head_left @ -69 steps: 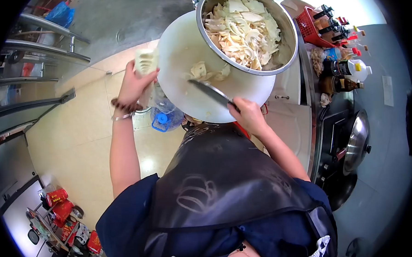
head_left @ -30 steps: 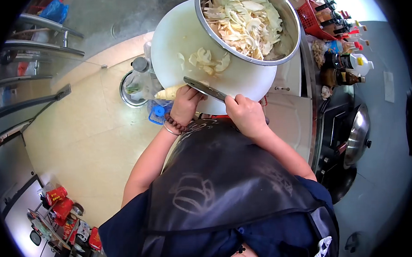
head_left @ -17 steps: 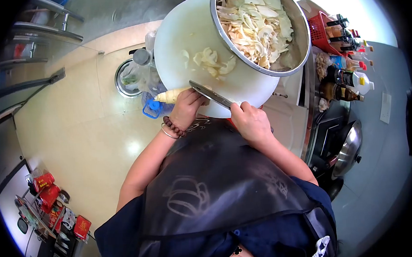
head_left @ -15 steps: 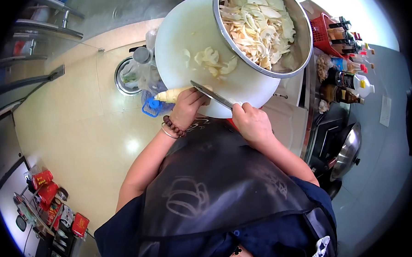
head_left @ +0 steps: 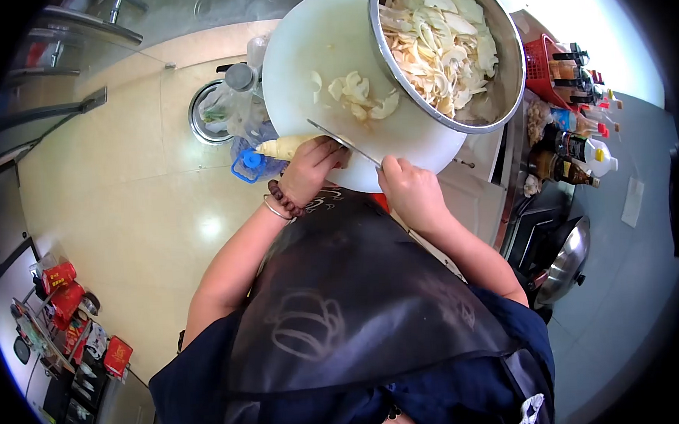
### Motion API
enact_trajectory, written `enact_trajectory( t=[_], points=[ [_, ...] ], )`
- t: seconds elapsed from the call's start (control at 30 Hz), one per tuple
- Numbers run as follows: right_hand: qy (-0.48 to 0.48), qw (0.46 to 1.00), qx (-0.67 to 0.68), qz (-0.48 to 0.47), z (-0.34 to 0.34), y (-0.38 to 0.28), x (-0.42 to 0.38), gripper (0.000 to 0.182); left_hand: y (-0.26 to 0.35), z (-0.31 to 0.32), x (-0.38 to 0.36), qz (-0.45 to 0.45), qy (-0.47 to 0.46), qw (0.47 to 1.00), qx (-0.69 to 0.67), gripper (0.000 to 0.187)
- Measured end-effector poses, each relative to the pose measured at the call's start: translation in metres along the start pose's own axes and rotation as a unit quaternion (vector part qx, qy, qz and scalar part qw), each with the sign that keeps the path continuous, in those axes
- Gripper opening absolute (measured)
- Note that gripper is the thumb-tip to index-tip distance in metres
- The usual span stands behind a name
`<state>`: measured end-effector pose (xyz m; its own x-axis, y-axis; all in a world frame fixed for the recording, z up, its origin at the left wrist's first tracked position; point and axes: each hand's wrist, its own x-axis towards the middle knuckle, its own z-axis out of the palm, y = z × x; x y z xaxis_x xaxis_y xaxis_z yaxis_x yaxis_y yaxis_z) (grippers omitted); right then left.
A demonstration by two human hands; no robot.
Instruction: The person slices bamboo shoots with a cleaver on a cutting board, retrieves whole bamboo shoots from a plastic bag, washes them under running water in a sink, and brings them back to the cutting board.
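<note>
My left hand point(head_left: 311, 170) is closed around a pale, pointed bamboo shoot point(head_left: 280, 147), pressing it at the near left of the round white cutting board point(head_left: 295, 70). In my right hand point(head_left: 412, 190) is the handle of a knife point(head_left: 349, 146). Its blade slants up to the left, beside my left fingers and over the cut end of the shoot. Several thin pale slices point(head_left: 355, 90) lie on the board beyond the blade. A steel bowl point(head_left: 383, 39) heaped with similar slices point(head_left: 442, 48) stands at the board's far right.
Left of the board are a clear plastic jug with a blue cap point(head_left: 253, 160) and a round metal container point(head_left: 200, 135). To the right, a red basket point(head_left: 543, 70), several bottles point(head_left: 575, 141) and a wok lid point(head_left: 569, 259) line the counter.
The knife blade has turned, showing a thinner edge-on profile. Both hands stay near the same place, and the view has shifted slightly.
</note>
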<state>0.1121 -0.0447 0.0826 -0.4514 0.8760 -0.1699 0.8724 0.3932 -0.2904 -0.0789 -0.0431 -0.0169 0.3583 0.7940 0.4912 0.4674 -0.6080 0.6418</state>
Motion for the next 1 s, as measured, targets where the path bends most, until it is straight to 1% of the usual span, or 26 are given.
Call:
enact_trajectory(
  t=[0.13, 0.2, 0.23, 0.3, 0.33, 0.4, 0.53, 0.6, 0.73, 0.83, 0.87, 0.93, 1.0],
  points=[
    [0.019, 1.000, 0.010, 0.005, 0.028, -0.006, 0.010, 0.019, 0.003, 0.001, -0.004, -0.022, -0.010, 0.999, -0.030, 0.027],
    [0.064, 0.998, -0.006, -0.008, 0.042, -0.002, 0.033, 0.013, -0.002, 0.003, 0.000, -0.009, 0.002, 1.000, -0.029, 0.027],
    [0.062, 0.998, -0.004, -0.007, 0.041, 0.002, 0.037, 0.013, -0.001, 0.001, 0.002, -0.009, -0.006, 1.000, -0.020, 0.027],
    [0.115, 0.992, 0.048, -0.034, 0.030, 0.012, 0.047, 0.015, -0.003, 0.005, 0.006, -0.011, 0.009, 1.000, -0.006, 0.028],
    [0.116, 0.991, 0.047, -0.037, 0.023, 0.014, 0.046, 0.015, -0.004, 0.007, 0.009, -0.013, 0.024, 1.000, 0.007, 0.028],
    [0.087, 0.996, 0.014, -0.032, 0.010, 0.014, 0.035, 0.016, -0.003, 0.010, 0.011, -0.022, 0.031, 0.999, 0.011, 0.030],
    [0.051, 0.998, -0.013, -0.046, -0.008, 0.009, 0.012, 0.016, -0.001, 0.010, 0.009, -0.018, 0.031, 0.999, 0.016, 0.031],
    [0.023, 0.999, -0.023, -0.037, -0.013, 0.009, 0.007, 0.017, -0.001, 0.009, 0.009, -0.020, 0.027, 0.999, 0.020, 0.030],
    [0.026, 0.998, -0.045, -0.045, 0.013, 0.011, 0.014, 0.017, -0.005, 0.008, 0.011, -0.020, 0.011, 1.000, 0.007, 0.029],
    [0.070, 0.997, -0.004, -0.017, 0.034, 0.012, 0.040, 0.021, -0.008, 0.000, 0.015, -0.013, 0.012, 1.000, 0.001, 0.028],
    [0.068, 0.998, -0.001, -0.016, 0.032, 0.012, 0.041, 0.021, -0.005, -0.002, 0.012, -0.014, 0.007, 1.000, -0.001, 0.027],
    [0.078, 0.995, 0.054, -0.014, 0.019, 0.017, 0.044, 0.021, -0.004, -0.003, 0.011, -0.012, -0.001, 1.000, -0.001, 0.026],
    [0.080, 0.996, 0.032, -0.025, 0.004, 0.014, 0.028, 0.018, -0.004, -0.001, 0.013, -0.014, 0.002, 1.000, 0.001, 0.025]
  ],
)
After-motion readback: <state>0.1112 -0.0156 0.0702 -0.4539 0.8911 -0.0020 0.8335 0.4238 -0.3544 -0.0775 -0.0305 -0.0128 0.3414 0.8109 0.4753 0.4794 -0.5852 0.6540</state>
